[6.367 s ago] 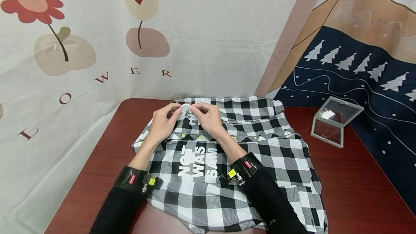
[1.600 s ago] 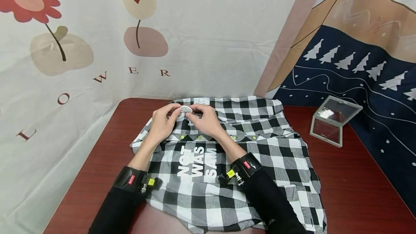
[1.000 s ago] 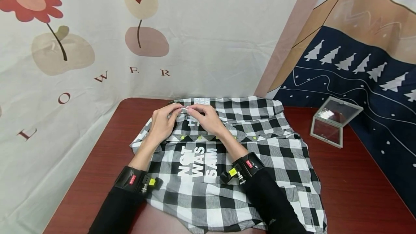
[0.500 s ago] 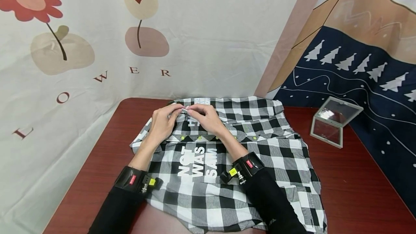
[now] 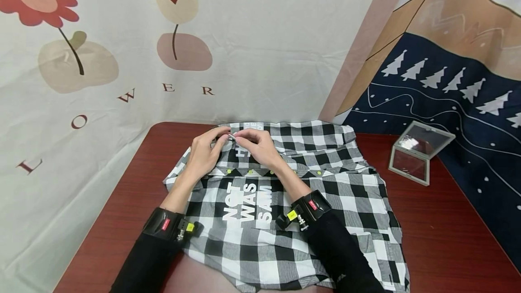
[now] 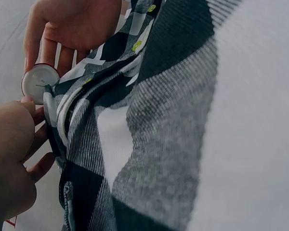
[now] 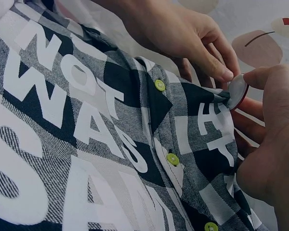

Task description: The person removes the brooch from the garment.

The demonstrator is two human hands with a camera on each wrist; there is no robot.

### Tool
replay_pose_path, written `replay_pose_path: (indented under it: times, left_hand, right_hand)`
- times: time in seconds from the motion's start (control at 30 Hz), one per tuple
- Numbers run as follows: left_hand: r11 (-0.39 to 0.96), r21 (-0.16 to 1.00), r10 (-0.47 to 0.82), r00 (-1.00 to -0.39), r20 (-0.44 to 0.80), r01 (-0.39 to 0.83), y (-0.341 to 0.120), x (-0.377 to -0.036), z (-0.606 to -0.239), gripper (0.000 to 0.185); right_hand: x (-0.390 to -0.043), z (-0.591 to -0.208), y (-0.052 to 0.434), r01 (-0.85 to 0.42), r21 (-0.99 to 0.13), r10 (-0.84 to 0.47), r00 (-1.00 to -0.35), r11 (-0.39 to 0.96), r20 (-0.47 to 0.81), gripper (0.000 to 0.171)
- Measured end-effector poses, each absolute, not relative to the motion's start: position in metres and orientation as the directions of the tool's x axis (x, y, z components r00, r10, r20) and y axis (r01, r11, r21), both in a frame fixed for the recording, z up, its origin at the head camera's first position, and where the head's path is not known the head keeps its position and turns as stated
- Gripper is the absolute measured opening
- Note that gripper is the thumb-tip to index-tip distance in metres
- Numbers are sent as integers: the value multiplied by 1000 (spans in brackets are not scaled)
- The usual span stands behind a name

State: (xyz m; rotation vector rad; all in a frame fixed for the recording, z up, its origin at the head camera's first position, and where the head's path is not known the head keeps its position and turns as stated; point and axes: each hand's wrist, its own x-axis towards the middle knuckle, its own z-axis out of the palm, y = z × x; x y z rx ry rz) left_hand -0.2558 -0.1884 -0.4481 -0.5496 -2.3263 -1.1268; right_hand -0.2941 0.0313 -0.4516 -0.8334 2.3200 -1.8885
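Observation:
A black-and-white checked shirt [image 5: 325, 252] with white lettering and yellow-green buttons lies spread on the table. At its far part, both hands hold a small round pin badge [image 6: 40, 81], pale-backed with a red rim and a thin pin across it. My left hand [image 5: 203, 153] pinches its near edge at the shirt's cloth; my right hand [image 5: 259, 150] pinches the opposite side, thumb on the rim in the right wrist view. From the head the badge appears nearly edge-on. It touches the shirt fabric; whether the pin passes through cannot be made out.
On the reddish-brown table [image 5: 452, 238], a hinged case [image 5: 410, 165] with clear panels stands open at the right. Behind hang a pale flower-printed cloth [image 5: 260, 35] and a dark blue tree-printed cloth [image 5: 447, 112].
The badge, face visible earlier, has tilted to nearly edge-on between the fingertips. My left fingers have shifted slightly in the last half second. The shirt and case stay put.

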Motion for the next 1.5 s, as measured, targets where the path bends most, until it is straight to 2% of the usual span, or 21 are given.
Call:
replay_pose_path:
  times: [0.5,0.73,1.07,1.5]
  left_hand:
    - [599,625,226,-855,467,500,-208,-255,-437,30]
    - [605,572,276,-820,502,554,-201,-259,-441,29]
    - [601,545,271,-791,548,584,-197,-258,-443,10]
    - [599,530,257,-772,582,600,-199,-257,-444,7]
  right_hand:
    - [-294,-450,31,-326,-941,-379,-885,92,269,27]
    - [-294,-450,32,-320,-942,-379,-888,102,261,27]
    - [-294,-450,29,-322,-941,-384,-885,99,263,23]
    - [-295,-455,29,-377,-911,-348,-887,169,302,26]
